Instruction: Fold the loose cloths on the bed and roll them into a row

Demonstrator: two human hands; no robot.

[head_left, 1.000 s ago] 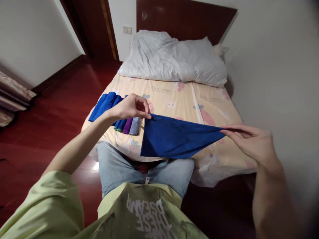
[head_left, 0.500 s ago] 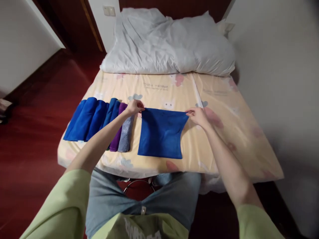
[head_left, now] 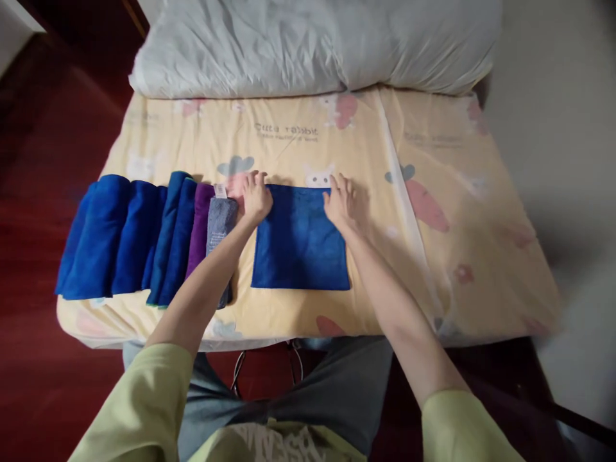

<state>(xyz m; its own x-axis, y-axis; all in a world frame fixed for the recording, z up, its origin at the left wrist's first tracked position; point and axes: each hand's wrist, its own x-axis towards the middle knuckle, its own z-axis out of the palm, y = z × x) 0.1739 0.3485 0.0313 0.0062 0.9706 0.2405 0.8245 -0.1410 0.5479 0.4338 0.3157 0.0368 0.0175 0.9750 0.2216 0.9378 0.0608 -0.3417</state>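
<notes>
A blue towel (head_left: 301, 240) lies flat and square on the bed in front of me. At its far left corner is my left hand (head_left: 258, 197), with the fingers apart and touching the cloth's edge. My right hand (head_left: 341, 200) rests on the far right corner, its fingers also spread. Left of the towel, rolled or folded cloths stand in a row: a grey one (head_left: 222, 218) with a white tag, a purple one (head_left: 198, 240), and several blue ones (head_left: 103, 237). My left forearm hides part of the grey and purple cloths.
The bed has a yellow patterned sheet (head_left: 462, 192). A white quilt or pillow (head_left: 308, 48) lies across its far end. A wall (head_left: 563, 128) borders the right side, and dark red floor (head_left: 29, 192) shows at the left.
Both hands have gone from pinching the towel's raised far corners to lying spread on them. The towel now lies flat. My view has tipped down and come closer.
</notes>
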